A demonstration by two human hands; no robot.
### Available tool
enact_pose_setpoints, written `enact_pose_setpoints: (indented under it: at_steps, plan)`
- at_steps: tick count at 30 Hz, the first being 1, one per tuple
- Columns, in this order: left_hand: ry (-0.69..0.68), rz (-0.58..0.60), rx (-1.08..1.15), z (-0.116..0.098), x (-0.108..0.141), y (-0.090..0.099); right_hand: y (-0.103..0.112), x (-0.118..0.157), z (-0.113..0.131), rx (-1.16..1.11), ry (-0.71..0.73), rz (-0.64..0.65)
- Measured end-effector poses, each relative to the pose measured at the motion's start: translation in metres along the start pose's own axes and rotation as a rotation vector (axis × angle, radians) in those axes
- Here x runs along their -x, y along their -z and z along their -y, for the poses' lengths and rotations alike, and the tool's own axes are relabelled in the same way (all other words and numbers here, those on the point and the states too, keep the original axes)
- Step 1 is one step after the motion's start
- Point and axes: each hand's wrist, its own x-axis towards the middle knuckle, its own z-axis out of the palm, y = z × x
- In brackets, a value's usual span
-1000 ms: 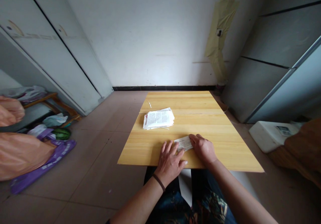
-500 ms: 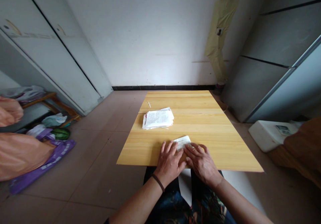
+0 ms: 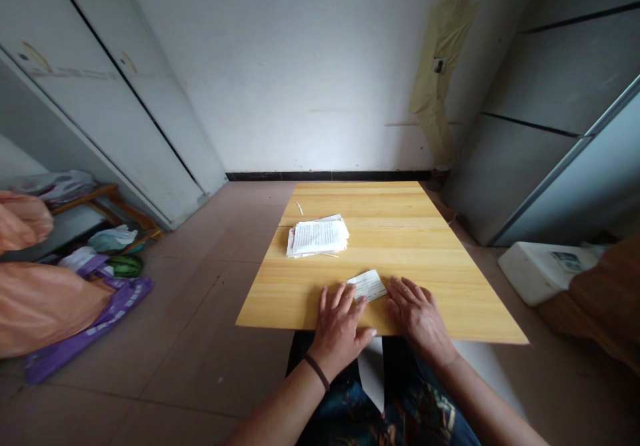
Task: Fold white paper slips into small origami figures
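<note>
A small piece of folded printed paper [image 3: 368,285] lies flat near the front edge of the wooden table [image 3: 435,259]. My left hand [image 3: 339,323] rests at the paper's left side, fingers spread, with fingertips touching its edge. On the paper's right side lies my right hand [image 3: 417,313], fingers stretched out on the tabletop, its fingertips close to the right corner. Neither hand grips anything. Further back on the left sits a stack of printed sheets [image 3: 320,236], somewhat unevenly piled.
A thin white pen-like stick [image 3: 299,209] lies behind the stack. Left of the table, a purple bag [image 3: 90,329] and a watermelon [image 3: 125,266] are on the floor. A white box [image 3: 535,269] stands at the right. White cabinets [image 3: 115,86] line the left wall.
My right hand has slid off the paper to the right, uncovering more of it. My left hand stays at the left edge, nearly in place. The view has shifted slightly.
</note>
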Motion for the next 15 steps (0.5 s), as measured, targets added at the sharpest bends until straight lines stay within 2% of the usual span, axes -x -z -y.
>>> enact_pose_setpoints:
  at_steps: [4,7,11,15]
  plan:
    - [0.028,-0.020,-0.005,-0.008,0.004,-0.004,-0.004,-0.009,0.011,-0.034,0.232,0.096]
    - [0.043,-0.031,0.000,-0.009,0.005,-0.005,-0.010,-0.017,0.015,-0.057,0.313,0.140]
    - [0.037,-0.028,-0.002,-0.005,0.007,-0.005,-0.018,-0.023,0.005,-0.036,0.280,0.123]
    - [0.045,-0.029,-0.026,-0.004,0.011,-0.008,-0.020,-0.028,-0.016,0.052,0.136,0.096]
